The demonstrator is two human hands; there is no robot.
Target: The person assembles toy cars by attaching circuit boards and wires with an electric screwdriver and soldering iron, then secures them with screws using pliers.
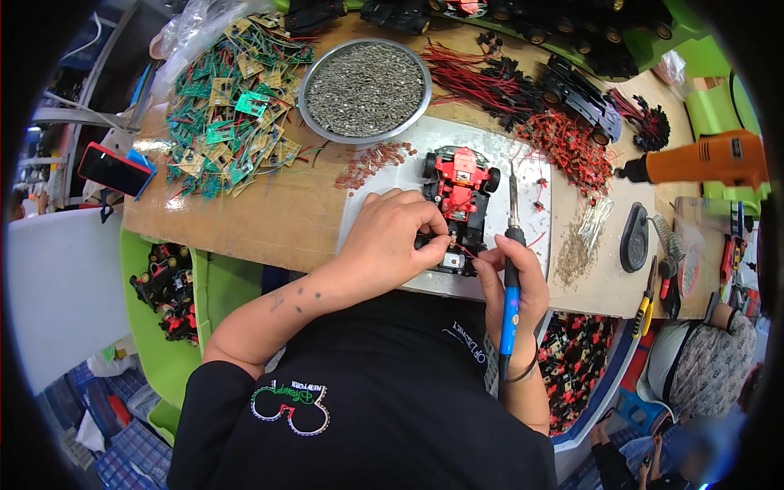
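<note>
A toy car chassis [462,184], black and red with wheels, lies on a pale metal sheet [384,192] before me. My left hand [396,229] is over its near end, thumb and forefinger pinched; what is between them is too small to make out. In my right hand [523,282] is a soldering iron [511,298] with a blue handle, its metal tip pointing away from me, apart from the chassis. The thumb of that hand is near thin red wires at the chassis's near right side.
Circuit boards with wires [233,106] are heaped at the left, beside a round metal bowl [427,90] of small metal parts. Red-wired parts [563,147] and an orange power screwdriver [702,161] are at the right. Bins of parts stand below the table, including a green one [220,294].
</note>
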